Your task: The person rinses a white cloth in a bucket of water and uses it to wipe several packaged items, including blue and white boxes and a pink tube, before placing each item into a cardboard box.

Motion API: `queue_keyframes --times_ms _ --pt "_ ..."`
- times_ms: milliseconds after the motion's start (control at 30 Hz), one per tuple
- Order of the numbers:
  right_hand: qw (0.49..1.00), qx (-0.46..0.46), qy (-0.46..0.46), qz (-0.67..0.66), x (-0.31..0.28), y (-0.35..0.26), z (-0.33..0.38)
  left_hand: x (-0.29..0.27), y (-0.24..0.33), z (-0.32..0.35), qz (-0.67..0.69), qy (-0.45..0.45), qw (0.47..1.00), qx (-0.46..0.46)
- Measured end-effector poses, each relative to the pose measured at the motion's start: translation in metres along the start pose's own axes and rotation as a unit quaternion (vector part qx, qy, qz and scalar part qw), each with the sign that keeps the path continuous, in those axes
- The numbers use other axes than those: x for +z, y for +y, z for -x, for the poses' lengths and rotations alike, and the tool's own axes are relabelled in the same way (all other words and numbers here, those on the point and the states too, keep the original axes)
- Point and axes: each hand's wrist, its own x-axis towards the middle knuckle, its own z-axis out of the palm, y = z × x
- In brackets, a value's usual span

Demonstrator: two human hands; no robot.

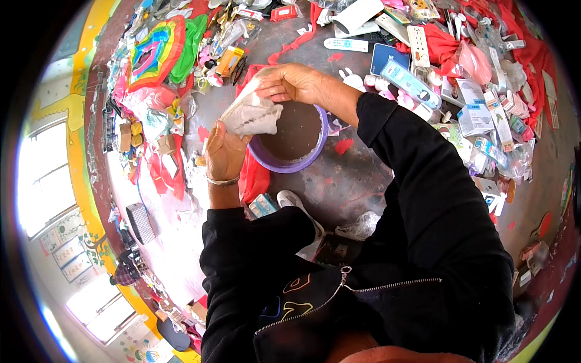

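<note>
My left hand (223, 154) grips the lower end of a clear plastic bag (251, 114) filled with a pale grey-white powdery mass. My right hand (296, 83) holds the bag's upper end from above. The bag is tilted over the left rim of a round purple bowl (315, 152), which holds a dark brown liquid or paste. A metal bangle circles my left wrist. Both my arms are in black sleeves.
The bowl rests on a stained grey floor beside red cloth (254, 178). Small boxes, packets and white plastic parts (478, 115) are heaped at the right and top. A rainbow-coloured toy (151, 54) and yellow items lie at the upper left. A white shoe (296, 202) is below the bowl.
</note>
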Motion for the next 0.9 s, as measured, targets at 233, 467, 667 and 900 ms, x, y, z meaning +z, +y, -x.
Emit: queue_keyframes --times_ms 233,467,667,900 --pt "0.857 -0.196 0.262 0.399 -0.005 0.033 -0.024 -0.012 -0.001 0.003 -0.204 0.155 0.965 0.060" --pt "0.917 -0.113 -0.118 0.364 0.063 0.042 0.028 -0.011 0.002 -0.001 -0.201 0.146 0.968 0.024" --pt "0.838 -0.208 -0.040 0.502 0.037 0.019 0.012 -0.041 0.002 -0.002 -0.774 0.110 0.529 0.330" --pt "0.798 -0.341 0.051 0.494 0.042 0.005 0.023 0.021 -0.003 0.004 -0.223 0.165 0.961 0.009"
